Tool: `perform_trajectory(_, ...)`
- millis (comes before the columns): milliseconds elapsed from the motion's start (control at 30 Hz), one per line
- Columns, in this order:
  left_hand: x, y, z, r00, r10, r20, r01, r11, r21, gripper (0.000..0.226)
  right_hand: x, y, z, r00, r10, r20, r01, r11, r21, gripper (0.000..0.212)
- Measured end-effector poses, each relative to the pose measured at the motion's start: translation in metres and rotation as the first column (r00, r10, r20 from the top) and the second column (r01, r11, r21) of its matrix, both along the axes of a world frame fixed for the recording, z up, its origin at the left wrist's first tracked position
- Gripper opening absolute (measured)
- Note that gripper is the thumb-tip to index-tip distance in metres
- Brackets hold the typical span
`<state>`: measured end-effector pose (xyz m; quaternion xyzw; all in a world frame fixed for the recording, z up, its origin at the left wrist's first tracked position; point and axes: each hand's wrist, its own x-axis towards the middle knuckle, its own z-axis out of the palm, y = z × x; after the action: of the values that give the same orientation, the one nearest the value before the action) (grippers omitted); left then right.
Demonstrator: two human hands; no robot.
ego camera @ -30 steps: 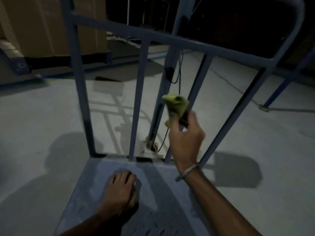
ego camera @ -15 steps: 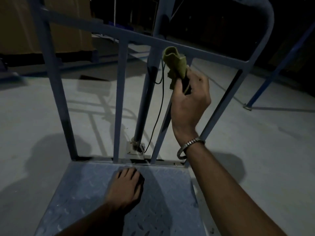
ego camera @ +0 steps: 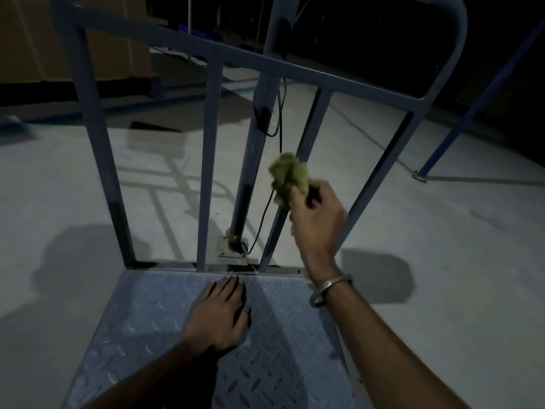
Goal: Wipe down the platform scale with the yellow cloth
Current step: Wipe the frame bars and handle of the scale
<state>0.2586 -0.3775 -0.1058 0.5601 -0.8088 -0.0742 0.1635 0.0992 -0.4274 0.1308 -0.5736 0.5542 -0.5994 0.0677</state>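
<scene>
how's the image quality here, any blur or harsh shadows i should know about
Head view: dim overall, the background nearly black. The right hand and yellow cloth are smeared by motion blur, while the left hand on the platform is fairly sharp. Hard shadows of the rail bars and the person fall on the floor. Wide-angle distortion bends the rails.

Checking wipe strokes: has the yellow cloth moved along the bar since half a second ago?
Yes. The yellow cloth slid down the upright bar, away from the top rail.
</scene>
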Motion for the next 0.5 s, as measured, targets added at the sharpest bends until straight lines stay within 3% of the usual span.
perform_trajectory(133,-0.001,0.0,0.004,1.0,-0.005,0.001,0.005,1.0,0.012,0.075,0.006,-0.013,0.063,0.991,-0.135,-0.025,0.12,0.943,-0.312,0.038)
perform_trajectory(200,-0.002,0.0,0.002,1.0,0.011,-0.002,-0.011,1.0,0.002,0.074,0.011,-0.021,0.059,0.975,-0.188,-0.118,0.135,0.923,-0.361,0.041)
perform_trajectory(367,-0.003,-0.003,0.0,1.0,0.019,0.001,-0.019,1.0,0.022,0.074,0.013,-0.021,-0.012,0.965,-0.095,-0.245,0.032,0.968,-0.25,0.041)
perform_trajectory(500,0.0,-0.001,0.0,1.0,0.002,0.028,-0.003,1.0,0.02,0.07,0.003,-0.002,-0.071,0.961,-0.021,-0.276,0.041,0.997,0.069,0.042)
